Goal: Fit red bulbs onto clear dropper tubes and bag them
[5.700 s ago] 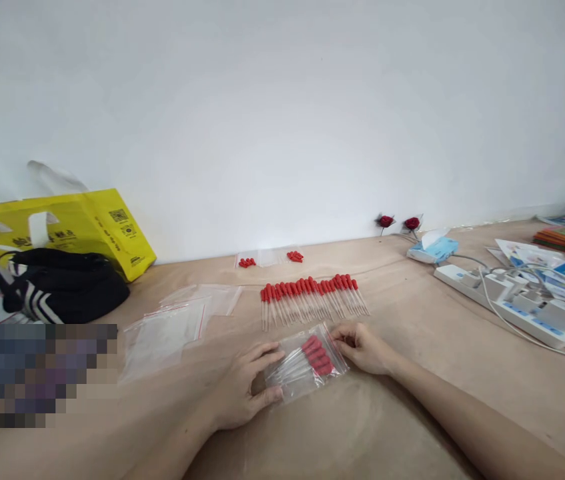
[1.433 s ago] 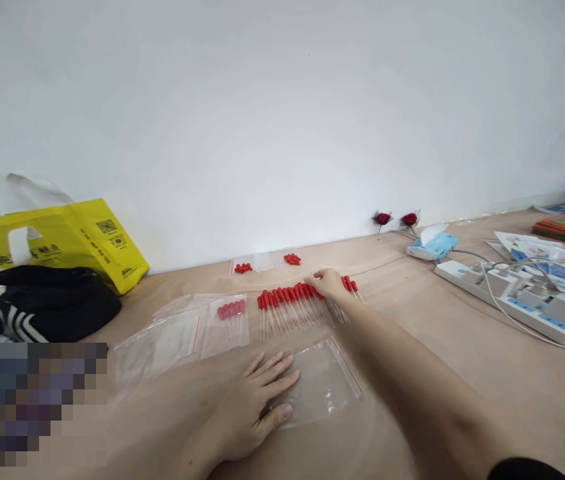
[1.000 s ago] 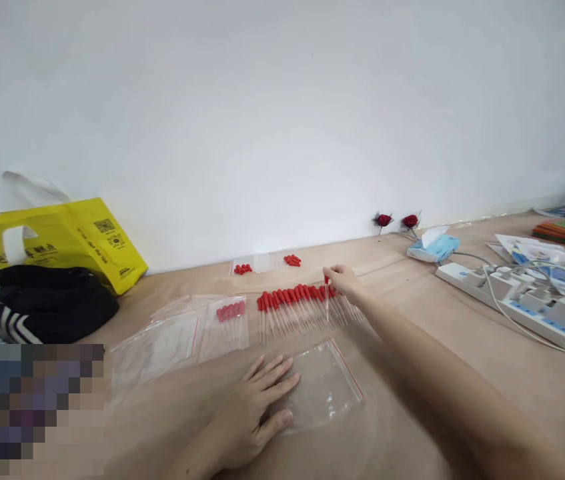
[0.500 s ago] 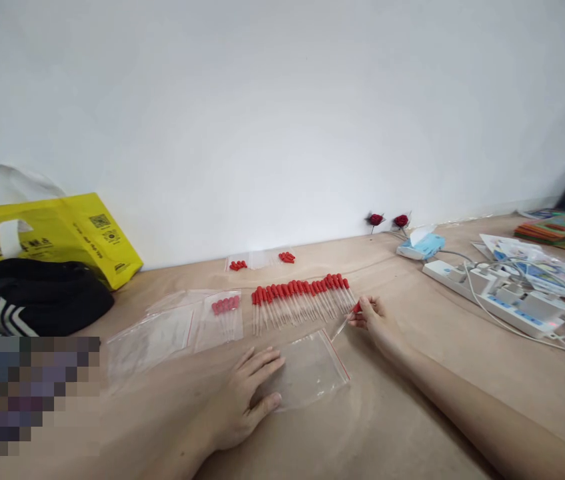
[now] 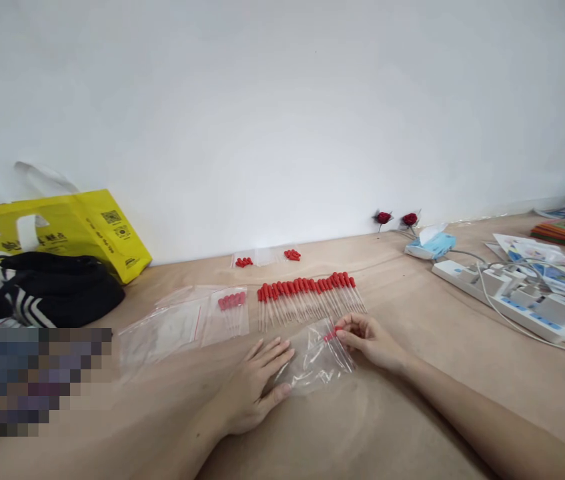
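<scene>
A clear zip bag [image 5: 307,363] lies on the table between my hands, its surface wrinkled. My left hand [image 5: 259,383] rests flat on the bag's left edge, fingers stretched out. With thumb and fingers my right hand [image 5: 369,340] pinches the red bulb of a glass dropper [image 5: 331,334] at the bag's red-striped mouth; the dropper's clear tube is hard to make out against the plastic. Beyond the bag lies a row of several red-bulbed droppers [image 5: 307,297], side by side. To its left, another bag [image 5: 232,313] holds several droppers.
More clear bags [image 5: 162,333] lie at left. Red bulbs [image 5: 292,255] sit by the wall. A yellow bag [image 5: 112,233] and a black pouch [image 5: 67,293] stand far left. On the right are a power strip [image 5: 507,303] with cables, a tissue pack [image 5: 432,247] and two red roses [image 5: 383,218].
My right hand has moved left with the dropper, from beside the bag to its mouth. The bag has become wrinkled. My left hand stays on it while the view shifts slightly.
</scene>
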`<state>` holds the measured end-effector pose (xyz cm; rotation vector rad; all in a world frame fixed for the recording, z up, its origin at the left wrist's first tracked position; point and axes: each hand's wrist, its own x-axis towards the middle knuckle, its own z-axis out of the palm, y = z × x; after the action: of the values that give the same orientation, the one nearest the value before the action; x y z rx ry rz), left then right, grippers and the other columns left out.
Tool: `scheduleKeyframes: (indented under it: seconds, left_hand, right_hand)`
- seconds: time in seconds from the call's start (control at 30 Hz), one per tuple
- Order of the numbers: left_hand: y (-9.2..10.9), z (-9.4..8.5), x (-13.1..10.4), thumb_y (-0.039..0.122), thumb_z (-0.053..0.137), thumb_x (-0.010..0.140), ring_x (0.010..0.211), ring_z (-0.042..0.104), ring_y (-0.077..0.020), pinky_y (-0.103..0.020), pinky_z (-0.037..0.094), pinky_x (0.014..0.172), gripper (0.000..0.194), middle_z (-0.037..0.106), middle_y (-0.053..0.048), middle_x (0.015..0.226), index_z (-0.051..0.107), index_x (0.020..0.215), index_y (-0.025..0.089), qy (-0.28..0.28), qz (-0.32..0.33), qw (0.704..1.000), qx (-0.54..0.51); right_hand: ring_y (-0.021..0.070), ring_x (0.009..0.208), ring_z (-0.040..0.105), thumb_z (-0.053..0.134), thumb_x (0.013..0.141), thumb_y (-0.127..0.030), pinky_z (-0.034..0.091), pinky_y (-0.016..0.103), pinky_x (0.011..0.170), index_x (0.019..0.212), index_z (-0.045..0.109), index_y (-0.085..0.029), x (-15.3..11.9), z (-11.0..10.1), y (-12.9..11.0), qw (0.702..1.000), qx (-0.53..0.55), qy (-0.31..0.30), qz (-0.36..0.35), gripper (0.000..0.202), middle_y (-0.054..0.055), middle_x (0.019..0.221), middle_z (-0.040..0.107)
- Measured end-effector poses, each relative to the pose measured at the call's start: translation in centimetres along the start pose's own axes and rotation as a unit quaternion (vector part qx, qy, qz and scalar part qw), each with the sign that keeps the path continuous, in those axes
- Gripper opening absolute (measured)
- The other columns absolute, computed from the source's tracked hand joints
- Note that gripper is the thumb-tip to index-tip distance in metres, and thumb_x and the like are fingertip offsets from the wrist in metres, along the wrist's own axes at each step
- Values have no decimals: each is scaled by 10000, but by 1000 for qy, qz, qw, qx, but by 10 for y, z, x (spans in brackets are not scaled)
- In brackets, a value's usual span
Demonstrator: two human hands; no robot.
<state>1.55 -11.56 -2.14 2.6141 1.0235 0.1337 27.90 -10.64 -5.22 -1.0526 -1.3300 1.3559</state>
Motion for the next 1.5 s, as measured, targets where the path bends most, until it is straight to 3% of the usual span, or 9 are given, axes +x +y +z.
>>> scheduleKeyframes:
  seconds: [0.17,0.37,0.6,0.77,0.97,1.1,1.2,1.3,1.5]
  left_hand:
    - [0,1,0,428,342,881,1300,166,-215,-485,154,1045,473,237,-24,1412,285,1324,273,-3,-6,1000,15]
    - [1,4,0,427,395,858,1292,190,-240,-493,153,1040,469,256,-33,1408,329,1304,300,10,-9,1000,-1]
    - [-13,6,-3,309,399,859,1133,438,-216,-398,375,937,330,465,-81,1222,469,1170,226,206,-104,965,-126]
    - [-4,11,-5,297,585,733,1002,502,-210,-376,424,874,288,481,-62,1102,525,1006,223,202,-80,957,-193]
    - [4,14,1,323,529,757,1093,455,-223,-333,489,778,373,370,-91,1230,403,1101,249,191,-120,895,-385]
    - [8,8,0,353,625,691,1138,413,-256,-390,432,865,418,336,-88,1287,461,1060,245,210,-55,941,-259]
    - [12,9,-1,306,696,622,1032,496,-252,-393,430,860,376,487,-66,1134,526,948,226,208,-11,973,-96]
    - [13,17,0,204,534,741,816,583,-197,-319,489,710,123,584,-46,895,533,864,204,239,-1,971,-18]
    - [8,14,-10,105,353,757,693,613,-153,-258,496,636,285,638,-19,774,556,927,211,254,19,966,-34]
  right_hand:
    - [57,474,404,628,666,-471,317,198,489,773,494,-159,3,-10,0,987,-75,-140,9,356,-62,548,500]
    - [99,627,508,609,693,-453,386,218,573,772,579,-148,8,-5,3,977,-100,-188,-34,317,2,718,577]
    - [69,487,434,596,683,-494,331,195,461,755,617,-140,10,-4,14,985,-115,-129,-12,362,-20,577,546]
    - [91,523,492,581,675,-530,370,211,505,816,626,-134,8,-2,7,989,-109,-104,9,423,8,631,606]
    - [151,657,565,488,732,-558,413,251,603,872,652,-138,8,2,2,989,-113,-95,-5,472,35,721,649]
    - [125,568,522,469,734,-578,389,223,543,773,663,-128,10,3,0,988,-127,-83,-2,492,13,639,621]
    - [109,488,473,465,717,-606,353,206,469,703,660,-130,11,3,-2,989,-134,-66,9,514,-10,522,557]
    - [91,443,427,442,728,-611,312,196,425,655,645,-135,11,4,-3,989,-132,-66,6,523,-18,490,523]
    - [42,340,283,469,739,-541,201,181,336,648,613,-132,14,1,1,988,-137,-67,34,443,-46,440,466]
